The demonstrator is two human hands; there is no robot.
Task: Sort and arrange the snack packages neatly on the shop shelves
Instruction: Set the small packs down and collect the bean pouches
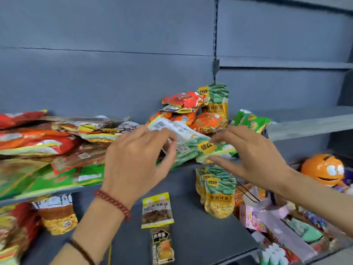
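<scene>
A flat stack of green-and-yellow bean packages [191,145] lies across the front edge of the upper shelf [57,191]. My left hand [137,157] grips its left end, fingers on top and thumb below. At its right end, my right hand [246,155] pinches the stack between fingers and thumb. Behind it is a loose pile of orange and red packs [183,104], with one matching green-and-yellow bag [217,100] upright against the back panel. More of these bags [217,194] stand in a row on the lower shelf [191,236].
A wide, messy heap of red, orange and green packs [47,146] fills the upper shelf's left. A green pack [250,119] lies at the right. Below are a brown-yellow bag [57,213], two small packs [157,209], pink packages [267,222] and an orange toy figure [324,169].
</scene>
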